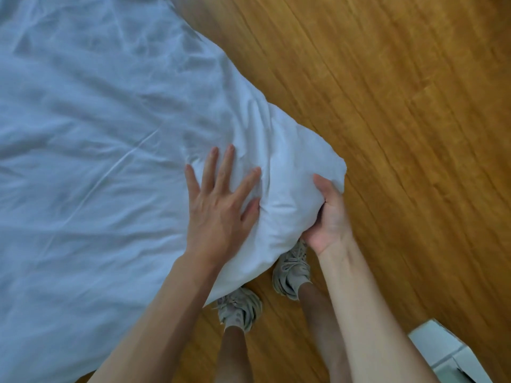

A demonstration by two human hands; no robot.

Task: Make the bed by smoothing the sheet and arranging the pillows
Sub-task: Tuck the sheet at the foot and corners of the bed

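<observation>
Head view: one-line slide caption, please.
Left hand presses the white sheet flat while right hand grips its corner.

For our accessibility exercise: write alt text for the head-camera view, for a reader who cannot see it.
Seen from above, a person's left hand presses flat on a wrinkled white sheet while the right hand holds the sheet's bunched corner in its grip. Below are grey sneakers on a wooden floor.

Wooden plank floor (387, 106); pair of beige sneakers (291, 268) on it; white box (448, 352) at lower right corner.
</observation>
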